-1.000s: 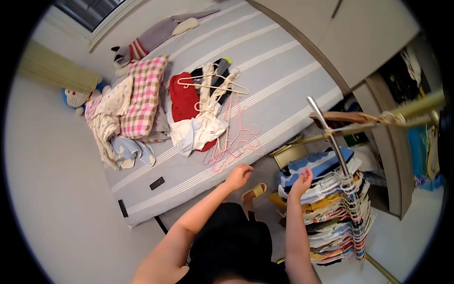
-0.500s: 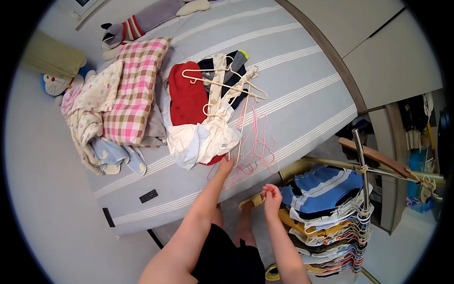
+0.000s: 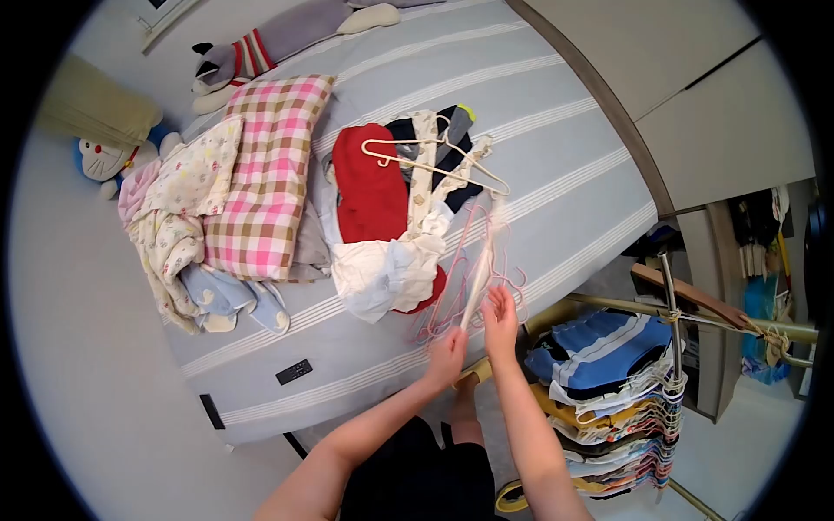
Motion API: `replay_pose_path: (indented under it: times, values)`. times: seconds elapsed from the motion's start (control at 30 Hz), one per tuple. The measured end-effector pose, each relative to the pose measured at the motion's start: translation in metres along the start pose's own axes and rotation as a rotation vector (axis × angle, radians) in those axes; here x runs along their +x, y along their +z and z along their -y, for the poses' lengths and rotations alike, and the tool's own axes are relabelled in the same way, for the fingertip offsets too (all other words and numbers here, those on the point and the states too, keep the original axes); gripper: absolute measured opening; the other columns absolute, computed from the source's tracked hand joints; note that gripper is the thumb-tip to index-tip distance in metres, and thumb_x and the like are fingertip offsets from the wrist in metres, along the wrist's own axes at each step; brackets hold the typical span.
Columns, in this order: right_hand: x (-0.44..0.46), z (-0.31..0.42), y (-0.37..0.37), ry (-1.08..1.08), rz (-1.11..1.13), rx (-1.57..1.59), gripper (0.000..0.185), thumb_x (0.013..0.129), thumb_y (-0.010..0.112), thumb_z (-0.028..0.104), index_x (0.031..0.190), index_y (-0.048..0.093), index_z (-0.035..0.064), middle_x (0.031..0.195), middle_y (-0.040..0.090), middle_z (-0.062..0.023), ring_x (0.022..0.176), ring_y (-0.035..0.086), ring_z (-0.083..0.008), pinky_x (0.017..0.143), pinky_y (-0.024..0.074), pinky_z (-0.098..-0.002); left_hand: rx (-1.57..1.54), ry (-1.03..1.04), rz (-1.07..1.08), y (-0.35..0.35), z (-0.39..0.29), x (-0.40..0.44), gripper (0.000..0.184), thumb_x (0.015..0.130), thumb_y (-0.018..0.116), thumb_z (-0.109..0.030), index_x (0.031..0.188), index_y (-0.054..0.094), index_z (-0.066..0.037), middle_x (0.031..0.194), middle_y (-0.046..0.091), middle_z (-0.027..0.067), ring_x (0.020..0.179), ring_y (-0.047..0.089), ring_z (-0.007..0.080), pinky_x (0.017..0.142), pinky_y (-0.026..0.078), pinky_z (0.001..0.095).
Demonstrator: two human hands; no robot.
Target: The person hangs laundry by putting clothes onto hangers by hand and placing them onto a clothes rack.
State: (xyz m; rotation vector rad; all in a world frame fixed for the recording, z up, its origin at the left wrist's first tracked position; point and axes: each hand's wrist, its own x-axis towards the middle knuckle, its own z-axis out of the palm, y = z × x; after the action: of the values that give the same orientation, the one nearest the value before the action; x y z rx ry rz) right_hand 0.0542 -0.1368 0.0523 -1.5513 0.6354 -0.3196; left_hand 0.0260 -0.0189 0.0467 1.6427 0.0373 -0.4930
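Note:
My left hand [image 3: 446, 356] is closed on the end of a cream clothes hanger [image 3: 480, 276], which stands up from it and is blurred by motion. Close beside the hanger, my right hand [image 3: 499, 317] has its fingers raised and loosely apart; whether they touch it I cannot tell. Pink hangers [image 3: 519, 280] lie tangled on the bed behind both hands. Left of them is a pile with a white garment [image 3: 369, 269], a red garment [image 3: 369, 187] and dark clothes. Another cream hanger [image 3: 439, 163] rests on top of the pile.
The striped bed [image 3: 556, 165] also bears a checked pillow [image 3: 274, 156], a floral cloth [image 3: 195, 178], a remote control [image 3: 294, 372] and a plush toy [image 3: 287, 43]. At right, a metal rack [image 3: 673, 321] carries many hung clothes [image 3: 608, 347], close to my right arm.
My left hand has drawn a cream hanger away from the clothes pile, toward me and right. My right hand has risen beside it. The view has shifted slightly.

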Motion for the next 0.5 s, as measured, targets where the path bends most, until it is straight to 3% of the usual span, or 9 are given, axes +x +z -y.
replay_pose_path:
  times: [0.07,0.17,0.2,0.23,0.33,0.4,0.5]
  values:
    - [0.011,0.025,0.022,0.116,0.055,0.161,0.051,0.087,0.056,0.013,0.130,0.032,0.0013,0.102,0.055,-0.0106,0.076,0.056,-0.0128,0.072,0.0473,-0.0258,0.183,0.161,0.056,-0.016,-0.001,-0.017,0.022,0.090,0.048,-0.020,0.076,0.049,-0.004,0.057,0.047,0.0061,0.051,0.049,0.0203,0.048,0.038,0.0325]
    - [0.022,0.049,0.029,0.280,-0.124,0.236,0.050,0.087,0.056,0.014,0.129,0.031,0.0034,0.089,0.055,-0.0067,0.060,0.050,-0.0084,0.052,0.0449,-0.0230,0.299,0.301,0.169,-0.048,0.007,-0.026,0.016,0.087,0.051,-0.017,0.081,0.053,-0.003,0.064,0.053,0.0111,0.058,0.053,0.0283,0.053,0.041,0.0355]
    - [0.026,0.043,0.025,0.282,-0.139,0.388,0.037,0.090,0.052,0.018,0.122,0.038,0.0057,0.072,0.049,-0.0012,0.046,0.038,-0.0048,0.038,0.0318,-0.0199,0.281,0.366,0.162,-0.058,0.017,-0.023,0.014,0.086,0.052,-0.016,0.082,0.055,-0.003,0.067,0.055,0.0118,0.060,0.053,0.0300,0.054,0.041,0.0358]
    - [0.025,0.046,0.024,0.300,-0.159,0.365,0.035,0.091,0.050,0.021,0.121,0.039,0.0062,0.068,0.046,-0.0001,0.045,0.035,-0.0045,0.037,0.0281,-0.0197,0.262,0.431,0.156,-0.068,0.027,-0.020,0.012,0.085,0.053,-0.015,0.084,0.056,-0.003,0.070,0.056,0.0125,0.062,0.054,0.0316,0.056,0.042,0.0361]
    - [0.012,0.046,0.018,0.336,-0.176,0.246,0.031,0.095,0.041,0.032,0.115,0.045,0.0087,0.055,0.036,0.0032,0.041,0.027,-0.0040,0.035,0.0181,-0.0199,0.491,0.164,0.034,-0.111,0.050,0.013,0.013,0.082,0.057,-0.013,0.091,0.058,-0.004,0.082,0.057,0.0147,0.080,0.055,0.0313,0.068,0.043,0.0391]
    - [0.000,0.034,0.010,0.298,-0.110,0.132,0.030,0.095,0.040,0.033,0.112,0.048,0.0087,0.056,0.037,0.0031,0.041,0.027,-0.0041,0.036,0.0188,-0.0200,0.726,0.317,-0.280,-0.138,0.076,0.043,0.025,0.076,0.064,-0.015,0.097,0.057,-0.004,0.089,0.056,0.0143,0.084,0.054,0.0310,0.074,0.043,0.0383]
    - [-0.022,0.026,0.008,0.243,-0.055,-0.022,0.028,0.095,0.040,0.032,0.103,0.052,0.0072,0.055,0.036,0.0032,0.044,0.029,-0.0042,0.040,0.0218,-0.0200,0.976,0.118,-0.399,-0.165,0.099,0.075,0.037,0.067,0.070,-0.017,0.099,0.055,-0.005,0.094,0.055,0.0133,0.090,0.052,0.0297,0.078,0.043,0.0385]
